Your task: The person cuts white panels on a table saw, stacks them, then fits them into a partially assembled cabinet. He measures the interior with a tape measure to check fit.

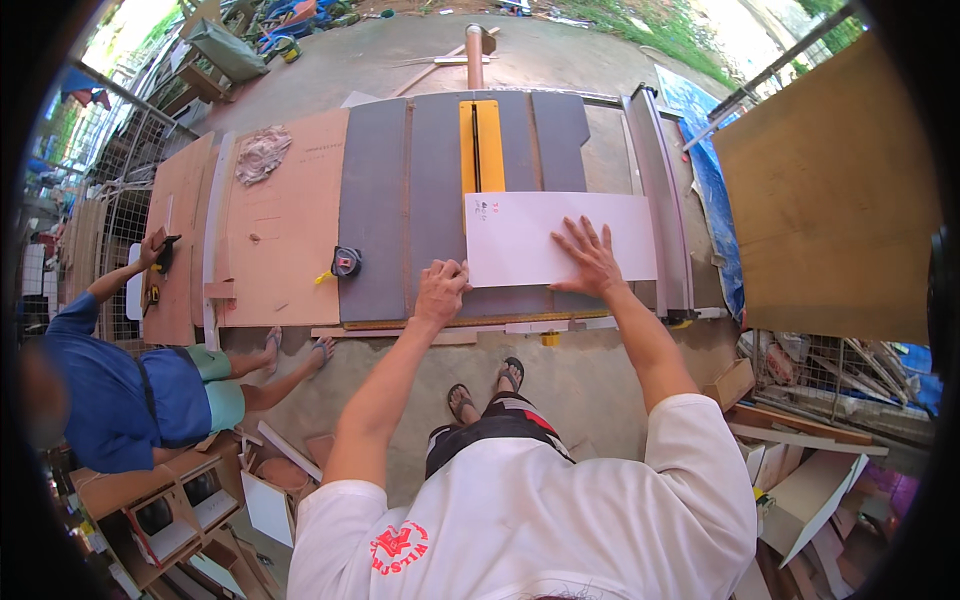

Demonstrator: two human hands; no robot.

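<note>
From my station I see the flat white rectangular board [520,255] lying on the dark grey worktop [375,180], over the near part of the long yellow slotted strip [490,150], its right end at the long pale grey fence [672,220]. My right grip [588,264] is released, fingers spread flat on the board; my left grip [441,292] is curled at its near left corner, whether pinching I cannot tell. I judge the placing done; no cut shows, so a pass along the strip seems left.
</note>
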